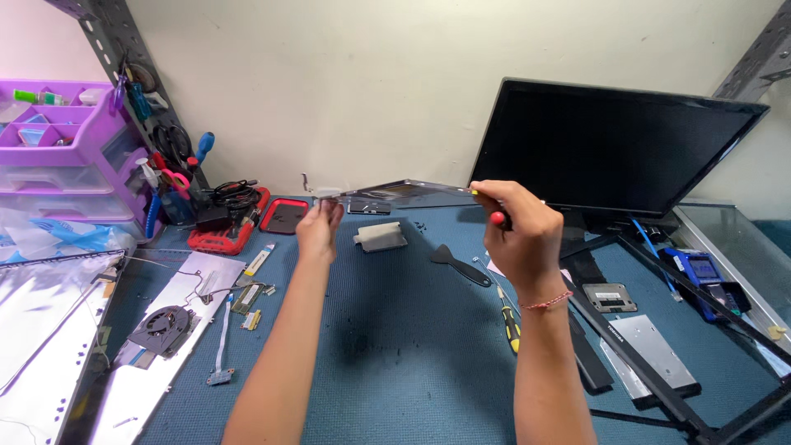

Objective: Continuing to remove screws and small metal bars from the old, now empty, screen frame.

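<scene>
We hold a thin grey panel [404,190] up off the blue mat [387,363], edge-on to us, roughly level. Our left hand [320,227] pinches its left end between fingertips near a small metal hinge bracket [327,193], while our right hand [515,231] is closed around a screwdriver [497,216] with a red and yellow handle, its tip apparently at the panel's right end. We judge the pinch a light one: if the driver pushes or twists hard, the panel could slip from the fingertips or flex, and any freed screw could drop among the small dark screws [420,224] on the mat and get lost. The black display [614,148] standing just behind could be knocked by the right hand. We cannot see the driver's tip or what it meets, since the fingers cover it; the panel's faces are hidden by the flat angle. The second screwdriver [510,321] on the mat lies partly behind our right wrist.
</scene>
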